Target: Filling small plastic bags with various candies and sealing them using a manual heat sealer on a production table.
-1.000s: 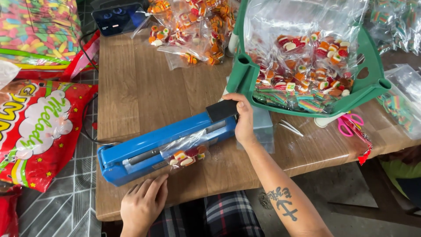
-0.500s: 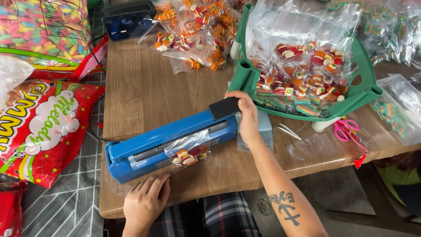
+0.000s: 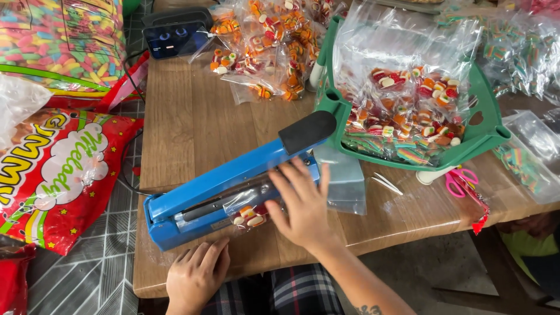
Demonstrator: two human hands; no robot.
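Head view: a blue sealer (image 3: pixel 227 192) lies slantwise on a wooden table (image 3: pixel 186 116), its arm lifted and the black handle (image 3: pixel 307 132) raised at the far right end. A small bag (image 3: pixel 252 211) of coloured sweets sits at the sealer's near side, its clear top lying in the sealing slot. The right hand (image 3: pixel 300 204) is spread open, palm down, fingers fanned over the sealer's right end and just beside the bag on its right; whether it touches the bag cannot be told. The left hand (image 3: pixel 196 275) rests flat and open on the near table edge, just short of the sealer, gripping nothing. A stack of empty clear bags (image 3: pixel 344 181) lies right of the right hand. Farther right stands a green basket (image 3: pixel 487 125) lined with clear plastic and holding filled sweet bags, with pink scissors (image 3: pixel 461 181) near its near edge. More filled bags (image 3: pixel 262 46) are heaped at the far side of the table, beside a phone (image 3: pixel 175 36). Left of the table lie large sacks of sweets, a red one (image 3: pixel 52 175) nearest and a multicoloured one (image 3: pixel 58 35) beyond it.
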